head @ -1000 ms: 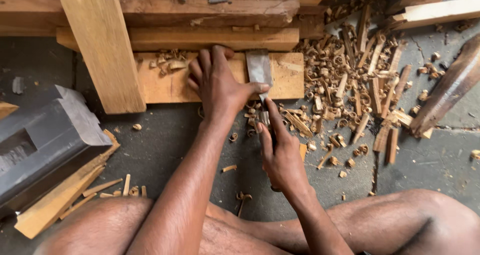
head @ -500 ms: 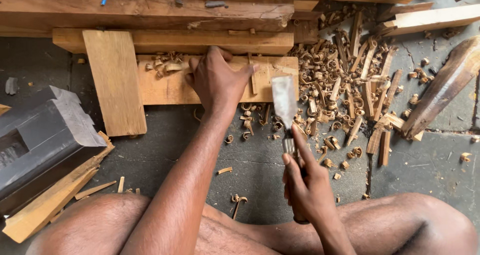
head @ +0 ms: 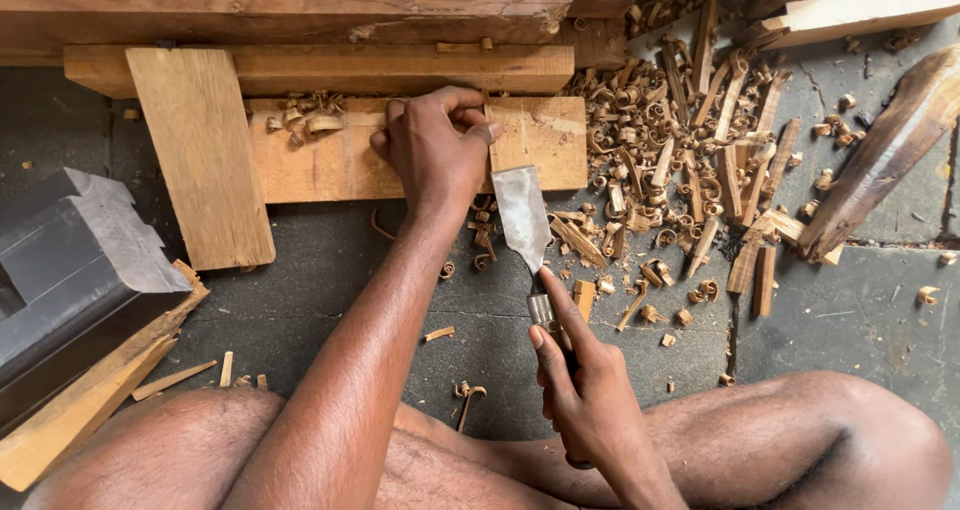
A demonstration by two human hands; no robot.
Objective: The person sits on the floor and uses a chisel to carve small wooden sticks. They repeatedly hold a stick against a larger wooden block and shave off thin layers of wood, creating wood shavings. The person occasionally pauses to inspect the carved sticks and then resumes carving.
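— Right hand (head: pixel 590 400), what is it doing?

— It is wrapped around the handle of a chisel (head: pixel 523 215), fingers curled shut on it, with the forefinger stretched forward along the neck toward the blade. The wrist sits low, just above the person's bent knee, and the forearm runs back toward the lower edge of the view.

— And the left hand (head: pixel 432 150)?

— It reaches straight out on a long extended arm and rests palm down on a short wooden board (head: pixel 330 165). Its fingers are bent, with the fingertips pinched at the upper corner of the wide steel blade. The blade's top edge meets the board's near edge, and the tool slants down and right toward the right hand.

— Where does the board lie?

— Flat on the dark floor (head: pixel 320 300), against a longer beam (head: pixel 400 68) behind it. A plank (head: pixel 200 155) leans across its left end. A few curled shavings sit on the board's left part.

— What lies around?

— A thick pile of shavings and wood chips (head: pixel 690 180) spreads to the right of the board. A dark slab of wood (head: pixel 885 155) lies slanting at the far right, and a grey metal block (head: pixel 75 260) sits at the left, over pale wood strips.
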